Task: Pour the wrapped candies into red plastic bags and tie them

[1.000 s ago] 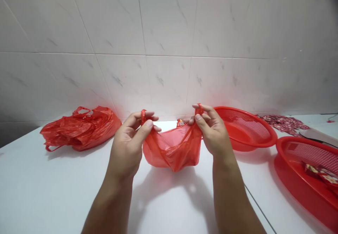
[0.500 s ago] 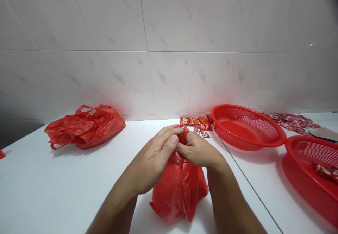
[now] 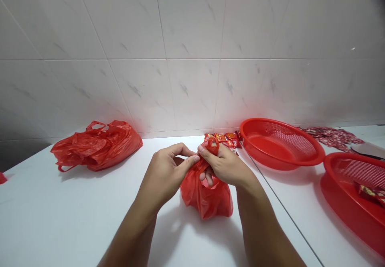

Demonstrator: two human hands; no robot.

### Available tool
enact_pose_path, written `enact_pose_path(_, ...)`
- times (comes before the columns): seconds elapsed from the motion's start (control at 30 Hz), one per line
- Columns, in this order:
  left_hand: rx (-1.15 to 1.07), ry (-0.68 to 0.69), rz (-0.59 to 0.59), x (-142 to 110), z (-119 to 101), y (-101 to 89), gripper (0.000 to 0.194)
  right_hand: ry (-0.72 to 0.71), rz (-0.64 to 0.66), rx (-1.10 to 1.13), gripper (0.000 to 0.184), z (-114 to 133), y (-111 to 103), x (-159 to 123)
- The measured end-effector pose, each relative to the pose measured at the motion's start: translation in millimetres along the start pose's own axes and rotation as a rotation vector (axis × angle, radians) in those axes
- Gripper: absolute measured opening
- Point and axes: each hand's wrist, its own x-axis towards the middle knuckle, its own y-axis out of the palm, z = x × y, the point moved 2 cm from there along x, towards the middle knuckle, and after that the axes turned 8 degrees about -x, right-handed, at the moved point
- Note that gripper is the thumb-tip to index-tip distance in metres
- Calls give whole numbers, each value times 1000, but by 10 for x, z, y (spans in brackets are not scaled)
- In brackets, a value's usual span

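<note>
A red plastic bag (image 3: 207,200) with a bulging bottom hangs or rests in front of me, its top gathered between my two hands. With thumb and index finger, my left hand (image 3: 170,170) pinches the bag's gathered film at the left of the neck. My right hand (image 3: 227,164) grips the twisted handles at the top, and a handle loop sticks up above its thumb. What the bag holds is hidden by the film. Just behind my right hand lie several small red snack packets (image 3: 227,137), partly covered by it.
Another red plastic bag (image 3: 98,146), crumpled, lies at the left by the tiled wall. A red perforated basket (image 3: 281,163) stands back right; a second red basket (image 3: 339,186) nearer right holds packets. Behind them is a spread of red wrappers (image 3: 333,136). A seam crosses the white table.
The bag's bottom has risen and swung a little away from me. My left hand has moved from covering the neck to pinching its left side; a handle loop now shows above my right hand.
</note>
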Motion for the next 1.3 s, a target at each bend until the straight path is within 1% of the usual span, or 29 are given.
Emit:
enact_pose_path(0.1, 100, 20, -57, -3, -11, 3, 25, -8, -39, 17, 49, -16, 0, 32)
enact_pose_path(0.17, 122, 83, -67, -13, -38, -14, 27, -4, -91, 52, 48, -22, -16, 48)
enact_pose_path(0.2, 124, 121, -55, -21, -50, -23, 28, -4, -113, 71, 47, -21, -27, 51)
enact_pose_path(0.27, 119, 175, 9, -38, -57, -31, 27, -22, -125, 96, 47, -8, -52, 45)
enact_pose_path(0.33, 71, 210, 75, -45, -38, -21, 18, -53, -97, 92, 47, 17, -83, 22)
enact_pose_path(0.37, 27, 224, 99, -41, -21, -9, 24, -72, -83, 83, 45, 32, -102, 4)
enact_pose_path(0.4, -28, 229, 124, -31, 1, 10, 45, -91, -69, 69, 43, 49, -124, -17)
enact_pose_path(0.43, -87, 220, 153, -15, 26, 33, 70, -112, -51, 53, 39, 67, -147, -40)
enact_pose_path(0.47, -136, 194, 193, 4, 55, 60, 92, -135, -29, 36, 35, 85, -170, -64)
enact_pose_path(0.5, -166, 157, 237, 25, 84, 88, 105, -160, -1, 23, 30, 101, -190, -86)
enact_pose_path(0.53, -176, 116, 280, 46, 111, 112, 108, -184, 30, 13, 26, 113, -208, -107)
enact_pose_path(0.57, -175, 76, 313, 65, 135, 128, 102, -201, 64, 5, 22, 120, -223, -124)
enact_pose_path(0.6, -173, 43, 333, 81, 153, 134, 92, -210, 89, -4, 19, 119, -236, -136)
enact_pose_path(0.67, -183, -17, 348, 100, 174, 119, 73, -227, 72, -64, 15, 103, -258, -141)
enact_pose_path(0.7, -196, -46, 348, 103, 176, 103, 68, -238, 26, -123, 13, 91, -265, -134)
enact_pose_path(0.77, -222, -106, 335, 99, 169, 69, 65, -269, -115, -242, 10, 70, -267, -109)
enact_pose_path(0.83, -285, -159, 341, 91, 154, 57, 60, -318, -231, -290, 8, 63, -238, -76)
enact_pose_path(0.93, -480, -178, 352, 100, 142, 80, 52, -426, -291, -277, 10, 83, -160, -38)
enact_pose_path(1.0, -527, -151, 337, 122, 153, 92, 47, -491, -304, -302, 13, 100, -118, -27)
enact_pose_path(1.13, -412, -84, 235, 172, 177, 49, 29, -544, -319, -363, 15, 100, -105, -23)
enact_pose_path(1.23, -297, -17, 63, 198, 162, -30, 24, -541, -299, -393, 16, 83, -129, -12)
enact_pose_path(1.3, -181, -6, -70, 212, 167, -85, 24, -475, -290, -402, 12, 54, -159, 10)
